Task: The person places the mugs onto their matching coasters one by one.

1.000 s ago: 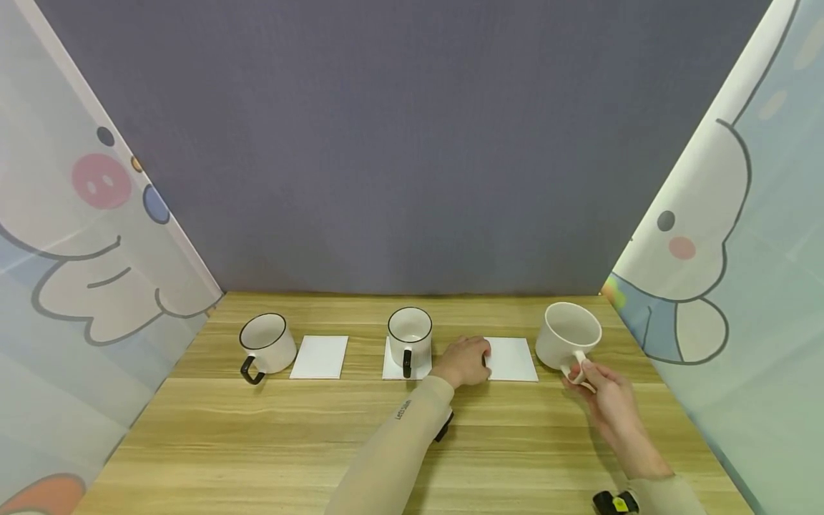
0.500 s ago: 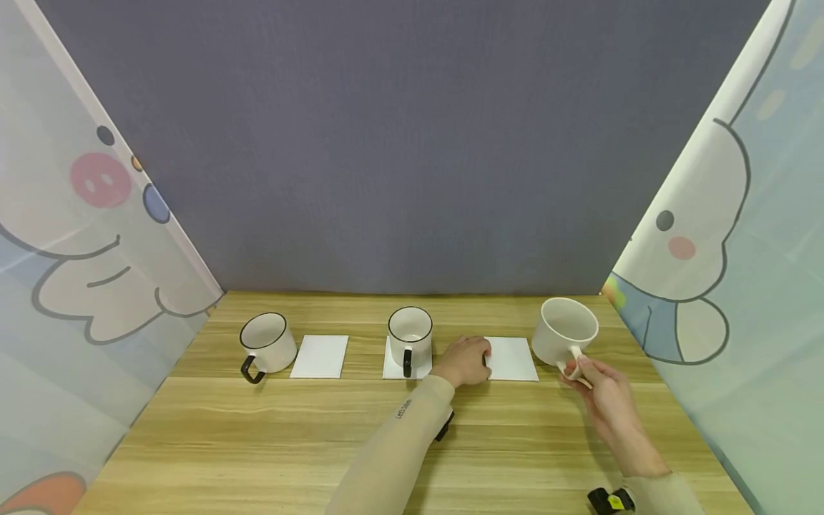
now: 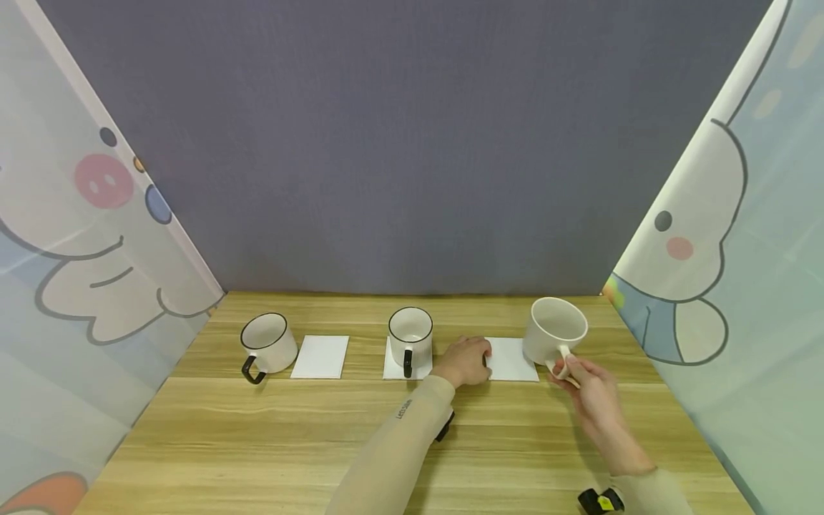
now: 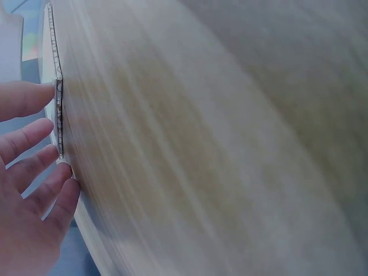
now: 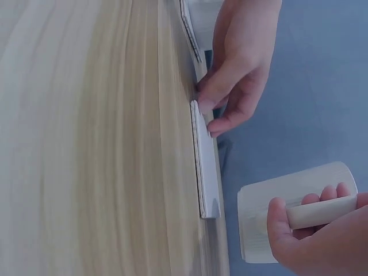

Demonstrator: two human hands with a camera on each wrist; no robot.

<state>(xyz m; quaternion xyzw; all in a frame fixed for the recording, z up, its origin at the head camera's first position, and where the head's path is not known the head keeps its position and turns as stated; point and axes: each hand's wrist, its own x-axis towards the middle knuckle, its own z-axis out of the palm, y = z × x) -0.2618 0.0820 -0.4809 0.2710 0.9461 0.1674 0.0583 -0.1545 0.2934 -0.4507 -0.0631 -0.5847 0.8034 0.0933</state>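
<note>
My right hand [image 3: 595, 393] grips a plain white mug [image 3: 547, 336] by its handle, thumb and fingers around it. In the right wrist view the mug's base hangs a little off the table, near a white square coaster [image 5: 209, 167]. Seen from the head, the mug overlaps the right edge of that coaster [image 3: 508, 360]. My left hand [image 3: 465, 360] rests at the coaster's left edge, its thumb and fingertips touching it. Up close in the left wrist view, the fingers [image 4: 34, 138] are spread along the coaster's layered edge.
A white mug with a black rim and black handle [image 3: 410, 343] stands on the middle coaster [image 3: 389, 372]. Another black-rimmed mug [image 3: 273, 350] stands on the wooden table [image 3: 290, 443] at left, beside a bare coaster [image 3: 320, 357]. A grey panel [image 3: 412, 179] closes the back.
My right hand has carried the plain white mug up and leftward, from the table at right to the right coaster's edge. The left hand has stayed in place.
</note>
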